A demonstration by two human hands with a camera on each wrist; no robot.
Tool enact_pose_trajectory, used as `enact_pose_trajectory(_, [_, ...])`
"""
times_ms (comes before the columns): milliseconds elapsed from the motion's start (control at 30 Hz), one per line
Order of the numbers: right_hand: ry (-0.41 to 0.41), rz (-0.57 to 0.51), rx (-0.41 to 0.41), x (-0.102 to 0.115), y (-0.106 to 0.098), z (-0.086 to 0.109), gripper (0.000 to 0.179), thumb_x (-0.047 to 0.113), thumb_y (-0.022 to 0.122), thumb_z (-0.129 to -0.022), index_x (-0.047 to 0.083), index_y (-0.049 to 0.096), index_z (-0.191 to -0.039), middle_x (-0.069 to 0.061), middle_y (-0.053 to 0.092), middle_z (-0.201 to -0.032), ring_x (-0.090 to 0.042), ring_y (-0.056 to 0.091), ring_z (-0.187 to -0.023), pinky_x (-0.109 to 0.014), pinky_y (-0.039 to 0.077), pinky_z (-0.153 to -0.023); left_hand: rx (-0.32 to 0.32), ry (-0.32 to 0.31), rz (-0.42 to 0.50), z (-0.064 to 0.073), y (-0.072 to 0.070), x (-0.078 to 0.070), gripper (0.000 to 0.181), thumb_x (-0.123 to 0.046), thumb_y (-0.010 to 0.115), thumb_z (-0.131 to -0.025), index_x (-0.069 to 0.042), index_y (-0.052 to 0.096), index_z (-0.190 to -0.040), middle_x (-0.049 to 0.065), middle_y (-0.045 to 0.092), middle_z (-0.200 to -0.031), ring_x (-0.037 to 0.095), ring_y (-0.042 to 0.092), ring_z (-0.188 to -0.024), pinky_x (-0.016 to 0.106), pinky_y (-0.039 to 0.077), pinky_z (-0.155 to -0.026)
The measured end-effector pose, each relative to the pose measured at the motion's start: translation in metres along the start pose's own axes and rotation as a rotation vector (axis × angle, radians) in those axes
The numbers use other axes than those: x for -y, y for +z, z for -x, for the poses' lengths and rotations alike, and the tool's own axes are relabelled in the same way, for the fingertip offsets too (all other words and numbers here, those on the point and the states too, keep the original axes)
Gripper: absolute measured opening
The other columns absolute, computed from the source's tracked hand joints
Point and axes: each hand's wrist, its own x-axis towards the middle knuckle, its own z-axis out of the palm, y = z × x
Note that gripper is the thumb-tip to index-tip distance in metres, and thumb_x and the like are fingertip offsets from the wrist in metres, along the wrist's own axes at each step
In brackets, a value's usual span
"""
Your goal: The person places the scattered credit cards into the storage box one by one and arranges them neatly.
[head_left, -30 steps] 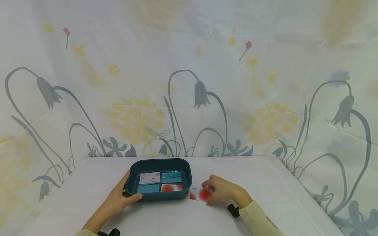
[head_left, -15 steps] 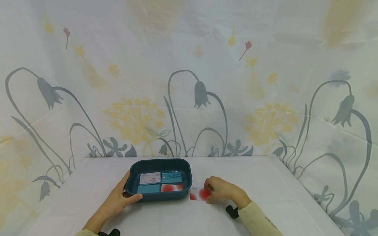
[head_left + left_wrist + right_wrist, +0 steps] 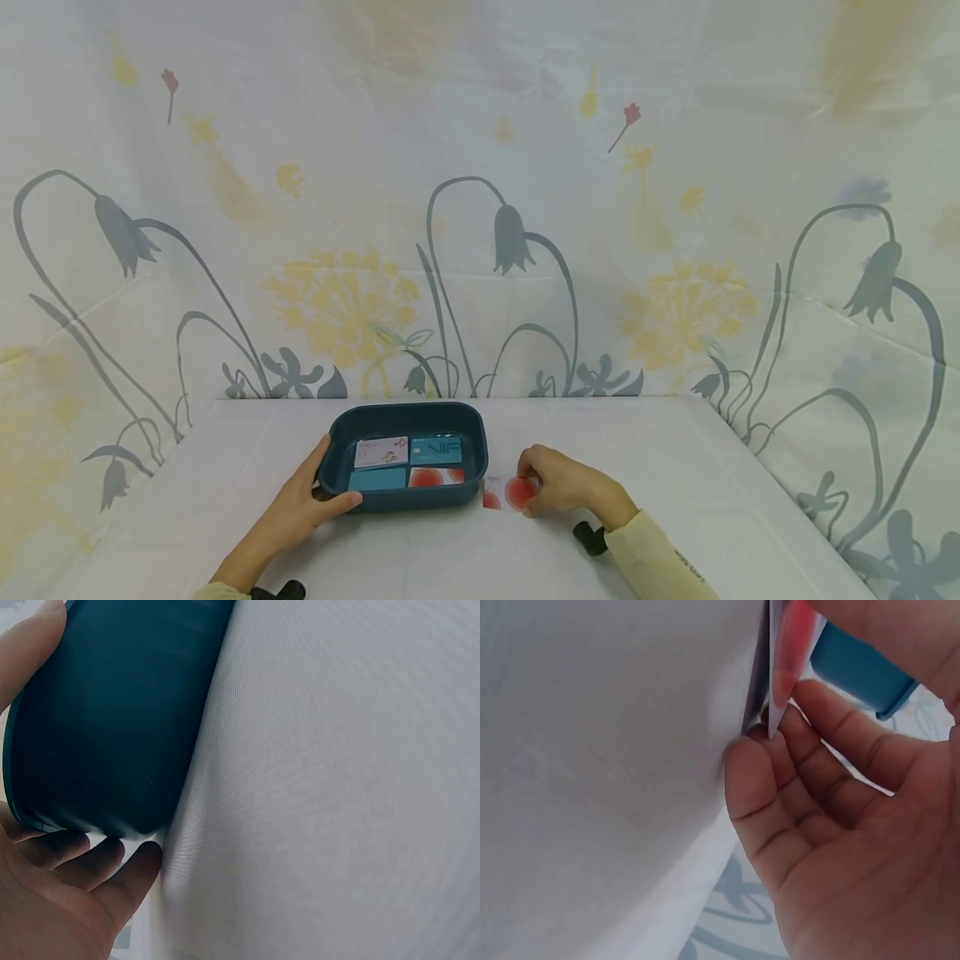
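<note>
My left hand [image 3: 303,500] holds the left end of a dark teal plastic box [image 3: 408,500], thumb at the front rim and fingers against the end wall [image 3: 97,742]. Inside lie a flowered white card [image 3: 381,452], a blue VIP card [image 3: 437,451], a plain blue card [image 3: 377,479] and a red-and-white card [image 3: 423,477]. Just right of the box, my right hand [image 3: 562,483] pinches another red-and-white card [image 3: 517,493] by its right end. The right wrist view shows that card [image 3: 791,652] between thumb and fingers, its near edge slightly off the cloth.
A white cloth [image 3: 450,554] covers the table. Behind it hangs a flower-printed curtain [image 3: 480,300]. Dark wrist camera mounts [image 3: 590,538] sit at both cuffs.
The right hand has shifted slightly, its fingers closing further over the right end of the card beside the box. The left hand and the box have stayed put.
</note>
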Motion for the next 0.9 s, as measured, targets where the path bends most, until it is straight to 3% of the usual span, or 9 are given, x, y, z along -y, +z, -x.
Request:
enact_pose_trajectory(167, [-0.007, 0.051, 0.008, 0.0, -0.001, 0.001, 0.032, 0.02, 0.081, -0.07, 0.013, 0.062, -0.095, 0.007, 0.051, -0.088, -0.012, 0.048, -0.082, -0.03, 0.045, -0.076, 0.0, 0.003, -0.003, 0.0, 0.0, 0.0, 0.11, -0.047, 0.073, -0.081, -0.003, 0.003, -0.153, 0.024, 0.009, -0.157, 0.047, 0.019, -0.139, 0.063, 0.019, -0.107])
enact_pose_trajectory(400, [0.005, 0.132, 0.002, -0.004, 0.0, 0.002, 0.035, 0.026, 0.077, -0.071, 0.014, 0.066, -0.102, 0.01, 0.05, -0.088, -0.007, 0.048, -0.081, -0.028, 0.046, -0.076, -0.005, 0.006, -0.005, 0.001, 0.001, 0.0, 0.11, -0.046, 0.073, -0.081, -0.003, 0.004, -0.153, 0.024, 0.01, -0.156, 0.047, 0.019, -0.139, 0.064, 0.019, -0.107])
enact_pose_trajectory(900, [0.001, 0.171, -0.027, -0.011, -0.002, 0.002, 0.039, 0.026, 0.076, -0.071, 0.011, 0.068, -0.106, 0.01, 0.049, -0.089, -0.006, 0.049, -0.08, -0.027, 0.046, -0.075, -0.009, 0.014, -0.008, 0.0, 0.0, 0.0, 0.11, -0.047, 0.073, -0.08, -0.003, 0.003, -0.153, 0.023, 0.01, -0.157, 0.045, 0.017, -0.14, 0.064, 0.019, -0.107])
